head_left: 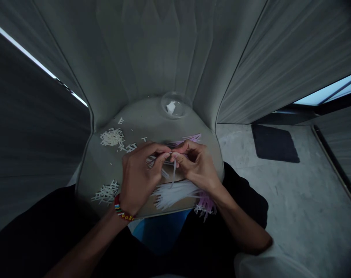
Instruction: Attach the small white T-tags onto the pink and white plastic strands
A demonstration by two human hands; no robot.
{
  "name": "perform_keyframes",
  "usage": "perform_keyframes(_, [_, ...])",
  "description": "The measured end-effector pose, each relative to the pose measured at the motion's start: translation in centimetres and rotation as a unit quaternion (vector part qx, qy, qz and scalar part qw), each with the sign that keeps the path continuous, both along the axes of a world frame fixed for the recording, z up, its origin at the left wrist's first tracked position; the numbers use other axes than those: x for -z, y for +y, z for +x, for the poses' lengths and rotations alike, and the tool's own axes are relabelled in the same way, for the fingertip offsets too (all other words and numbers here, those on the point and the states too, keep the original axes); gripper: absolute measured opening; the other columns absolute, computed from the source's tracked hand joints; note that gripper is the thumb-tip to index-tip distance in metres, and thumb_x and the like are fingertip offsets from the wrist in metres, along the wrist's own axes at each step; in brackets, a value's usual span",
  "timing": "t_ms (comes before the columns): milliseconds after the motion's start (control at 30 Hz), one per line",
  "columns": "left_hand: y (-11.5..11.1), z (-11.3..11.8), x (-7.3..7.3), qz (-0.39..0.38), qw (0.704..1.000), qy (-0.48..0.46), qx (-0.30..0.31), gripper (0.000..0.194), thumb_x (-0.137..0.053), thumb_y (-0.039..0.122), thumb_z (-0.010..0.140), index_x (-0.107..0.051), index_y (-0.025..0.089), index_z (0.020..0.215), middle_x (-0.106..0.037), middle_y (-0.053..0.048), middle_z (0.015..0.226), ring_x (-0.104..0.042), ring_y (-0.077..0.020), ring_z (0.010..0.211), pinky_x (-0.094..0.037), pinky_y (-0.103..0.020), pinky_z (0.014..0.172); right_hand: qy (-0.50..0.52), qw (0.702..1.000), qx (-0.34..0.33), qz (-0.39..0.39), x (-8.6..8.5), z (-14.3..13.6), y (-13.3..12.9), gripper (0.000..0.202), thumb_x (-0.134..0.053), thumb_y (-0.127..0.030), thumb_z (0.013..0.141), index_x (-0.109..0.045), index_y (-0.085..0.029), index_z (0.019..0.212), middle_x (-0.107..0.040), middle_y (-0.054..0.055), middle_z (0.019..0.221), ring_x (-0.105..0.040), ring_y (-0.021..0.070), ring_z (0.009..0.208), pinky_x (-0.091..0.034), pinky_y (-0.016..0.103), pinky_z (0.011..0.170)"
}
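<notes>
My left hand [144, 168] and my right hand [194, 162] meet fingertip to fingertip over the chair seat, both closed in a pinch. A thin white plastic tube [174, 173] hangs down from my right thumb and fingers. Whatever the left fingertips pinch is too small and covered to name. Beneath the hands lies a bundle of white tubes [172, 195], with a few more tubes [165, 173] behind. Pink tubes [192, 138] lie beyond the right hand. Under the right wrist are pink pieces with white ends [206, 204].
A grey padded chair [149, 119] carries everything. On its left side lie a cream pile of small plastic connectors [112, 137] and a white pile of connectors [106, 192]. A clear round container [179, 109] with a white scrap stands at the back. Below is something blue [160, 231].
</notes>
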State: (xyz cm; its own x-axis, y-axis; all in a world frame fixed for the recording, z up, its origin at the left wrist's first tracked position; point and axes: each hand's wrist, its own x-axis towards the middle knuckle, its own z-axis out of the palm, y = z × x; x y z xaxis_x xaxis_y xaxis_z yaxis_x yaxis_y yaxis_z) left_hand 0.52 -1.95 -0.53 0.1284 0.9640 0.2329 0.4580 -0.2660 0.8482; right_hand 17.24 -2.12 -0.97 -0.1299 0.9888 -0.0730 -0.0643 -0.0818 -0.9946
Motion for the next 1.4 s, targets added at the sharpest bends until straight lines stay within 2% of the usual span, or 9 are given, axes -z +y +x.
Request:
perform_keyframes(133, [0.0, 0.3, 0.2, -0.03, 0.996, -0.08, -0.027, 0.016, -0.07, 0.017, 0.088, -0.066, 0.024, 0.101, -0.073, 0.002, 0.093, -0.071, -0.0158, 0.084, -0.055, -0.03, 0.081, -0.003, 1.0, -0.008, 0.004, -0.1, 0.2, 0.0, 0.029, -0.081, -0.043, 0.082, -0.064, -0.02, 0.079, -0.069, 0.0, 0.074, -0.057, 0.0113, 0.061, -0.047, 0.025, 0.058])
perform_keyframes(233, [-0.2, 0.4, 0.2, 0.002, 0.999, -0.025, -0.039, 0.009, -0.07, 0.017, 0.087, -0.063, 0.023, 0.087, -0.069, 0.002, 0.083, -0.069, -0.0159, 0.078, -0.052, -0.03, 0.075, -0.007, 1.0, -0.012, -0.006, -0.4, 0.3, -0.1, 0.03, -0.08, -0.044, 0.083, -0.064, -0.02, 0.078, -0.069, 0.001, 0.074, -0.057, 0.0117, 0.061, -0.047, 0.025, 0.057])
perform_keyframes(300, [-0.4, 0.4, 0.1, 0.03, 0.998, 0.032, -0.04, 0.015, -0.067, 0.012, 0.087, -0.059, 0.023, 0.081, -0.066, 0.004, 0.076, -0.065, -0.0151, 0.072, -0.05, -0.03, 0.073, -0.013, 1.0, -0.016, -0.008, -0.5, 0.3, -0.2, 0.029, -0.08, -0.044, 0.083, -0.064, -0.019, 0.078, -0.069, 0.001, 0.075, -0.058, 0.0121, 0.063, -0.047, 0.025, 0.058])
perform_keyframes(467, [-0.7, 0.1, -0.3, 0.088, 0.99, 0.111, -0.004, 0.024, -0.056, 0.0, 0.085, -0.056, 0.023, 0.079, -0.066, 0.003, 0.081, -0.064, -0.0146, 0.077, -0.049, -0.028, 0.078, -0.006, 1.0, -0.025, 0.002, -0.5, 0.1, -0.1, 0.029, -0.08, -0.042, 0.083, -0.064, -0.019, 0.077, -0.067, -0.001, 0.071, -0.057, 0.0111, 0.061, -0.046, 0.024, 0.058])
perform_keyframes(667, [0.3, -0.6, -0.5, 0.069, 0.992, 0.093, 0.045, 0.019, -0.062, 0.017, 0.096, -0.068, 0.027, 0.11, -0.076, 0.002, 0.103, -0.071, -0.0174, 0.093, -0.053, -0.03, 0.088, 0.014, 1.0, -0.012, -0.016, -0.1, 0.4, 0.3, 0.035, -0.079, -0.051, 0.082, -0.065, -0.02, 0.078, -0.068, 0.0, 0.073, -0.056, 0.0107, 0.058, -0.046, 0.025, 0.056])
perform_keyframes(767, [0.4, -0.9, -0.5, 0.089, 0.987, 0.118, 0.065, 0.015, -0.059, 0.018, 0.098, -0.07, 0.027, 0.104, -0.077, 0.001, 0.102, -0.072, -0.0181, 0.092, -0.053, -0.031, 0.087, 0.014, 1.0, -0.001, -0.006, 0.0, 0.6, 0.3, 0.036, -0.079, -0.053, 0.081, -0.065, -0.02, 0.078, -0.068, 0.001, 0.072, -0.056, 0.0112, 0.059, -0.046, 0.025, 0.055])
perform_keyframes(933, [0.1, -1.0, -0.6, 0.113, 0.982, 0.14, 0.059, 0.01, -0.063, 0.019, 0.095, -0.068, 0.026, 0.101, -0.077, 0.002, 0.096, -0.072, -0.0172, 0.085, -0.053, -0.031, 0.082, -0.003, 1.0, -0.005, 0.005, -0.3, 0.5, 0.1, 0.033, -0.08, -0.05, 0.082, -0.065, -0.021, 0.077, -0.069, 0.001, 0.074, -0.057, 0.0116, 0.06, -0.047, 0.026, 0.057])
perform_keyframes(1200, [-0.5, -0.8, -0.2, 0.13, 0.977, 0.161, 0.053, 0.012, -0.06, 0.02, 0.096, -0.07, 0.025, 0.099, -0.076, -0.002, 0.097, -0.07, -0.0198, 0.086, -0.051, -0.035, 0.08, -0.021, 1.0, -0.007, 0.013, -0.2, 0.3, 0.1, 0.032, -0.08, -0.048, 0.082, -0.066, -0.02, 0.077, -0.069, 0.001, 0.074, -0.059, 0.0122, 0.064, -0.048, 0.026, 0.06])
perform_keyframes(1400, [0.3, -0.8, -0.5, 0.095, 0.989, 0.101, 0.042, 0.014, -0.062, 0.016, 0.094, -0.072, 0.024, 0.099, -0.077, 0.001, 0.095, -0.072, -0.0162, 0.085, -0.052, -0.029, 0.081, 0.024, 1.0, -0.013, -0.012, 0.1, 0.2, 0.3, 0.027, -0.08, -0.045, 0.083, -0.069, -0.02, 0.084, -0.065, -0.002, 0.066, -0.057, 0.0109, 0.057, -0.047, 0.025, 0.055])
